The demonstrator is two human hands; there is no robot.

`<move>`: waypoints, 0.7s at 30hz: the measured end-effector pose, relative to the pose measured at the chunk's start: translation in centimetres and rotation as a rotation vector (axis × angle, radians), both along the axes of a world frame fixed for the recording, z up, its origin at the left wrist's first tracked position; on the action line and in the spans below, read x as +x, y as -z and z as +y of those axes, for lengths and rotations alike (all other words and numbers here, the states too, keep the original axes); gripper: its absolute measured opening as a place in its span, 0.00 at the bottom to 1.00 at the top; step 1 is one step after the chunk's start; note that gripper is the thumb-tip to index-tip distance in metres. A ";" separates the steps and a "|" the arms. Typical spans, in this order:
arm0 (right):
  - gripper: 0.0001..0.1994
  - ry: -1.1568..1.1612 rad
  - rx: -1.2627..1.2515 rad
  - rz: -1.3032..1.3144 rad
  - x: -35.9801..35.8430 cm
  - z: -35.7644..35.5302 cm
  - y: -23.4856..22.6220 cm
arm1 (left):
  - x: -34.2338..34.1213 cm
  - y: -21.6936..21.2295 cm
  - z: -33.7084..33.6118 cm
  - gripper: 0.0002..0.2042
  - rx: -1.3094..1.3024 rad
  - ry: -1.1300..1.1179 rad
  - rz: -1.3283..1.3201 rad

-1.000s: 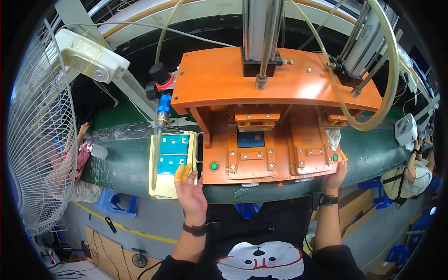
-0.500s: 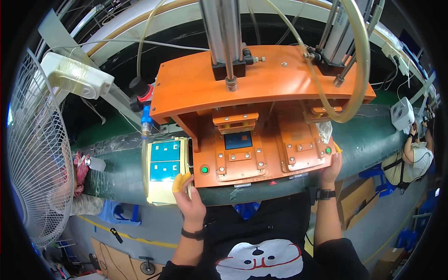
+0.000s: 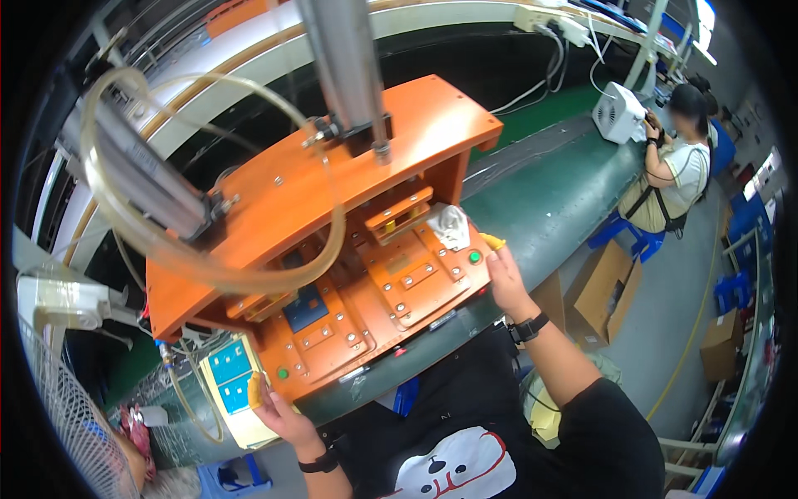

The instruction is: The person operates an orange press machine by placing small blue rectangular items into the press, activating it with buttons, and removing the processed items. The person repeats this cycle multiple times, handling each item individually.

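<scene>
The left hand (image 3: pixel 287 418), lower left of the frame, has loosely bent fingers, with a yellow cover (image 3: pixel 254 391) showing at the tips. It is at the near left corner of the orange machine (image 3: pixel 416 125); I cannot tell whether the fingers grip its edge. The right hand (image 3: pixel 509 287), right of centre, lies along the machine's right end, its fingers partly bent, a yellow sleeve (image 3: pixel 494 241) on one of them; whether they press or grip is hidden too.

Near each hand a green button sits on the base: the left button (image 3: pixel 283 373) and the right button (image 3: pixel 475 257). The machine fills the centre of the frame, set on a green table (image 3: pixel 532 204). On its left plate lies a dark blue piece (image 3: pixel 306 310), partly covered by the hose (image 3: pixel 104 183) that loops from the upper left. A white cloth (image 3: pixel 450 227) is bunched beside the right plate (image 3: pixel 411 270). Just beyond the left hand, blue cards (image 3: pixel 229 362) rest on a pale yellow stack (image 3: pixel 249 432).

Farther out, a metal cylinder (image 3: pixel 345 75) rises at top centre, a wire fan (image 3: pixel 58 407) stands lower left, and a seated co-worker (image 3: pixel 669 170) is at upper right.
</scene>
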State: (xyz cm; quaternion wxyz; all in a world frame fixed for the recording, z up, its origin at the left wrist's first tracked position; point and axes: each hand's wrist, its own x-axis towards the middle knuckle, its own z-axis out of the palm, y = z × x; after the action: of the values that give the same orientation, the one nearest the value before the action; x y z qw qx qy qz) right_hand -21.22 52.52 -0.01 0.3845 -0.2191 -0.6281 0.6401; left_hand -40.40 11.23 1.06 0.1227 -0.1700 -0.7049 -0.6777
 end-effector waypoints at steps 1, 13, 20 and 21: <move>0.21 0.004 0.030 -0.079 0.3 0.2 -0.5 | -0.3 -0.2 0.6 0.19 -0.003 0.004 0.000; 0.23 0.056 0.894 -0.843 -7.7 18.9 -5.0 | -1.5 -0.1 3.0 0.16 0.055 -0.191 -0.041; 0.24 0.080 1.245 -0.898 -16.9 24.2 1.5 | -1.4 -0.1 2.8 0.16 -0.012 -0.157 0.016; 0.22 0.145 1.245 -0.833 -17.5 24.6 2.9 | -1.2 -0.4 3.0 0.16 0.007 -0.137 0.000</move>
State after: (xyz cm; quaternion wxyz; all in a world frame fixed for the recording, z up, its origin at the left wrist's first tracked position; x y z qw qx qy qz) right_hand -38.72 77.08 -2.88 0.2090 -0.2259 -0.9515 0.0038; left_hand -41.61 14.19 1.42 0.1693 -0.1209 -0.7124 -0.6703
